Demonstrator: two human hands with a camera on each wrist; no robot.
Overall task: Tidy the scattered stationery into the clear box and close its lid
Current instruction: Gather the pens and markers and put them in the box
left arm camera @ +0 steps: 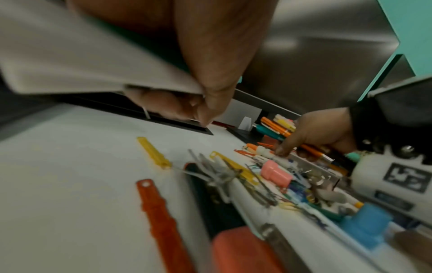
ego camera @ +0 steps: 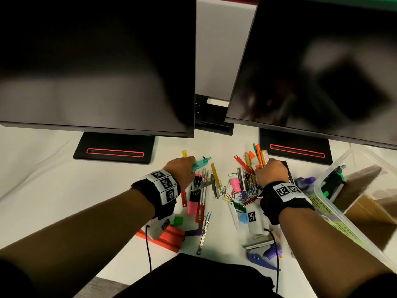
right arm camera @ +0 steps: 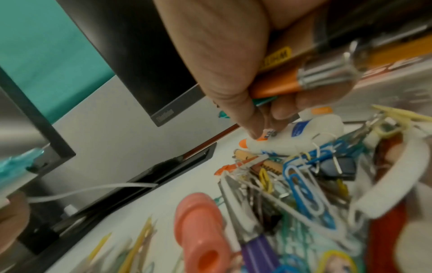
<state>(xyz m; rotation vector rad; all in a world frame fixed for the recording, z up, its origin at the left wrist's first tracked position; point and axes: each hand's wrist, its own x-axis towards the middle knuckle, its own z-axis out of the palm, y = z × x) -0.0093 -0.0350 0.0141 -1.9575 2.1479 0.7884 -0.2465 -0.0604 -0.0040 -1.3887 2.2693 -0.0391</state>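
Teal pen (ego camera: pixel 200 164) gripped by left hand (ego camera: pixel 181 171) fingers; orange pen (right arm camera: pixel 275 86) & others clutched in right hand (ego camera: pixel 271 172), above tabletop (ego camera: pixel 53 179) clutter.

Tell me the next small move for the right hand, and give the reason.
Probably carry its load right and drop it into the clear box. The right hand already grips an orange pen with others, and the box stands open beside that wrist, some pens already inside.

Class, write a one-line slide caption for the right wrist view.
Right hand grips an orange pen above tangled paper clips.
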